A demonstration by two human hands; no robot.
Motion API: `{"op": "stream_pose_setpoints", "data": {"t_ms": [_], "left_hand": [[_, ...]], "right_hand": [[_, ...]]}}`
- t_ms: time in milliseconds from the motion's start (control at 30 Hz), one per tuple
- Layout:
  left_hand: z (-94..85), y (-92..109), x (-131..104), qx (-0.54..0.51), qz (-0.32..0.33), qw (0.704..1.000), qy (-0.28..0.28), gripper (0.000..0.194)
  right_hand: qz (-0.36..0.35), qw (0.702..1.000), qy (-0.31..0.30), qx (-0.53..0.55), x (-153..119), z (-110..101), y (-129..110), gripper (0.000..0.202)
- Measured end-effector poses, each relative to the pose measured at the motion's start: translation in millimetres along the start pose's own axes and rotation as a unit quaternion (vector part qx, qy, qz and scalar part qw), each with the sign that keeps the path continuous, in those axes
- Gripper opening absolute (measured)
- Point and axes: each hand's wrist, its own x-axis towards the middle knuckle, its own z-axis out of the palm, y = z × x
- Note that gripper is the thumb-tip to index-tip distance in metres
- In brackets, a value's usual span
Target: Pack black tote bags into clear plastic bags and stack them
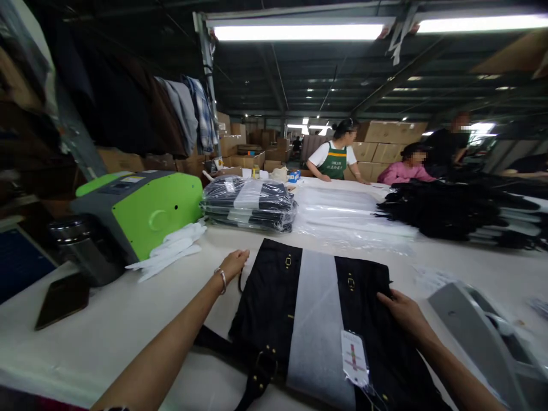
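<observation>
A black bag point(268, 291) with gold buckles lies flat on the white table point(180, 319), a pale translucent strip point(317, 319) running down its middle. A white tag point(354, 358) rests at its lower part, and a black strap point(222, 348) extends to the lower left. My left hand point(235, 264), with a bracelet at the wrist, is by the bag's upper left edge, fingers closed; what they hold is too small to name. My right hand point(400, 308) grips the bag's right edge, thumb on top and the other fingers mostly hidden.
Left are a green and grey machine point(158, 211), white gloves point(175, 245), a dark flask point(88, 251) and a phone point(63, 299). Wrapped black bags point(248, 202), clear plastic sheets point(346, 211) and a black pile point(445, 211) lie behind. A grey device point(471, 325) stands right. Several people point(336, 160) are beyond.
</observation>
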Motion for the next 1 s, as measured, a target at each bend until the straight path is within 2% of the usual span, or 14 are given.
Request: {"op": "stream_pose_setpoints", "data": {"t_ms": [67, 133, 267, 367, 567, 633, 667, 733, 800, 833, 900, 1000], "left_hand": [[2.4, -4, -20, -0.033, -0.023, 0.998, -0.042, 0.054], [9.0, -5, -33, -0.064, -0.026, 0.996, -0.064, 0.050], [21.3, -5, -44, -0.135, -0.032, 0.989, -0.058, 0.040], [27.5, -7, -50, -0.190, -0.065, 0.977, -0.068, 0.036], [31.6, -13, -71, -0.271, -0.137, 0.941, -0.151, 0.032], [32.5, -15, -74, -0.283, -0.157, 0.934, -0.155, 0.033], [33.0, -16, -74, -0.271, -0.159, 0.937, -0.152, 0.033], [32.8, -15, -72, -0.184, -0.134, 0.964, -0.138, 0.036], [29.2, -14, -69, -0.020, -0.061, 0.993, -0.098, 0.043], [26.0, -13, -67, 0.074, -0.012, 0.995, -0.068, 0.048], [17.7, -10, -63, 0.235, 0.091, 0.968, -0.002, 0.056], [9.7, 6, -53, 0.341, 0.205, 0.916, 0.046, 0.058]], "right_hand": [[0.026, 0.996, -0.056, 0.066, 4, 3, 6, 0.033], [0.039, 0.993, -0.077, 0.077, 3, 2, 2, 0.029], [-0.014, 0.998, 0.011, -0.060, -9, 1, -19, 0.022], [-0.019, 0.996, 0.045, -0.069, -21, 5, -24, 0.022], [0.025, 0.997, -0.072, 0.025, -40, -4, -13, 0.024], [0.028, 0.996, -0.087, 0.020, -43, -7, -13, 0.023], [0.026, 0.996, -0.084, 0.007, -43, -7, -13, 0.022], [0.015, 0.997, -0.062, -0.032, -41, -5, -16, 0.021], [-0.002, 0.996, -0.031, -0.081, -38, -5, -18, 0.022], [-0.010, 0.994, -0.018, -0.104, -38, -6, -19, 0.026], [-0.018, 0.990, 0.005, -0.137, -37, -12, -22, 0.044], [-0.048, 0.978, 0.072, -0.189, -35, -21, -35, 0.067]]}}
